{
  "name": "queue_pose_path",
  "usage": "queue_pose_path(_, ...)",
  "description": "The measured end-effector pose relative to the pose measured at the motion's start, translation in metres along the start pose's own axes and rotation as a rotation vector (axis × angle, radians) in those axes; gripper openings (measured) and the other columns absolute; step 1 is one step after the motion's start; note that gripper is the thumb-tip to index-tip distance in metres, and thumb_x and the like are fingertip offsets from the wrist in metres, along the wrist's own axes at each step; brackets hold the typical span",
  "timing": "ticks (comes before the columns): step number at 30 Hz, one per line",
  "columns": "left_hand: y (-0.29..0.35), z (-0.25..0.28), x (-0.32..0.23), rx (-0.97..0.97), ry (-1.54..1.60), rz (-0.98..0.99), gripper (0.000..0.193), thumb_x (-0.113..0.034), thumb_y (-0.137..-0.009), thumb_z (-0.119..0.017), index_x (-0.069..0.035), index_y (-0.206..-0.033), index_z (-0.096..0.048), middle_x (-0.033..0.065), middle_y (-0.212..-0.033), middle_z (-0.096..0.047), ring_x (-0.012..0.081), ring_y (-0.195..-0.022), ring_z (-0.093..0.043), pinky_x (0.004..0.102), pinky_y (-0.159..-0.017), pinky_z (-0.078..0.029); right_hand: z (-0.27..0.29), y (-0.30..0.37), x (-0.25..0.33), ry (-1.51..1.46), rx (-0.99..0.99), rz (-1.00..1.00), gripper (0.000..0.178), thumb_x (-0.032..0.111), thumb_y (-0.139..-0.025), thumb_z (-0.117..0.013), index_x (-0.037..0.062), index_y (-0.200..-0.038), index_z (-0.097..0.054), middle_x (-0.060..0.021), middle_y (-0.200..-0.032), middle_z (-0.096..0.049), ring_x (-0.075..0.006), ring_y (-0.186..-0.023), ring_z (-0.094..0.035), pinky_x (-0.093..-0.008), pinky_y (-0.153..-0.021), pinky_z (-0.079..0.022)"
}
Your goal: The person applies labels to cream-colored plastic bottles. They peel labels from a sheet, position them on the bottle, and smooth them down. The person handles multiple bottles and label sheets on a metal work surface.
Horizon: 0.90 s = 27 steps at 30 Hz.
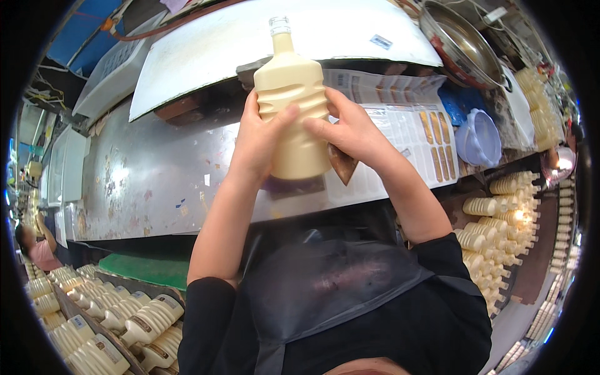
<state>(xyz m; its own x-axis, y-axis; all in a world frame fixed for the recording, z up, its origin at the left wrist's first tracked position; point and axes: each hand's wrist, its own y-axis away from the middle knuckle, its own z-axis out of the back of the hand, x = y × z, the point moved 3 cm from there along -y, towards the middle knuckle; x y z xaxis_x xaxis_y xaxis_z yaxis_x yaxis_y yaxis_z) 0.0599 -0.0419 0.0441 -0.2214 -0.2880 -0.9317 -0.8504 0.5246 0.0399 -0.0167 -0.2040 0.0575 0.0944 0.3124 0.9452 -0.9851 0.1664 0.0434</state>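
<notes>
A cream-coloured bottle [292,140] with wavy ridges and a clear threaded neck stands upright over the metal worktable, gripped from both sides. My left hand [265,134] wraps its left side, thumb across the front. On the other side my right hand [350,128] presses it with the thumb on the front and fingers behind. Below my right palm juts a brown pointed flat piece [342,166]; whether that hand also holds it I cannot tell. Beside it lies a sheet of labels [409,164], with several gold-brown strips left on its right part. The bottle's back is hidden.
A white raised board [206,59] spans the table's far side. At right stand a lavender basket [479,139] and a large metal pan [462,37]. Crated labelled bottles [150,319] lie at lower left, unlabelled-looking ones [494,240] at right. Another person [40,250] is far left.
</notes>
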Motion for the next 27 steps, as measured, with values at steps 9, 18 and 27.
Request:
queue_pose_path(9, 0.001, 0.031, 0.02, -0.048, -0.215, 0.011, 0.111, -0.019, -0.078, -0.082, -0.006, -0.159, -0.008, 0.0199, -0.14, -0.051, 0.0303, -0.125, -0.057, 0.0409, -0.104, -0.05, -0.029, -0.017, -0.029, -0.182, -0.05, -0.166, 0.068, 0.035, -0.087, -0.074, -0.0035, -0.14, -0.054, -0.0223, -0.123, -0.068, -0.0269, -0.112, -0.067, -0.0367, -0.095, -0.052)
queue_pose_path(18, 0.005, 0.03, 0.014, -0.085, -0.305, -0.012, 0.111, -0.019, -0.079, -0.079, -0.004, -0.161, -0.006, 0.0215, -0.143, -0.05, 0.0284, -0.127, -0.056, 0.0398, -0.105, -0.048, -0.026, 0.012, -0.04, -0.116, -0.131, -0.101, 0.054, 0.023, -0.093, -0.068, -0.0006, -0.14, -0.055, -0.0153, -0.123, -0.068, -0.018, -0.092, -0.067, -0.0315, -0.082, -0.053)
queue_pose_path(27, 0.026, 0.028, 0.021, -0.092, -0.452, -0.075, 0.104, -0.039, -0.086, -0.076, -0.002, -0.16, -0.012, 0.0242, -0.151, -0.037, 0.0318, -0.138, -0.041, 0.043, -0.116, -0.034, 0.055, 0.099, -0.077, 0.318, -0.264, -0.135, 0.019, 0.012, -0.094, -0.067, -0.0001, -0.106, -0.075, -0.0082, -0.082, -0.071, -0.0121, -0.069, -0.062, -0.0275, -0.064, -0.05)
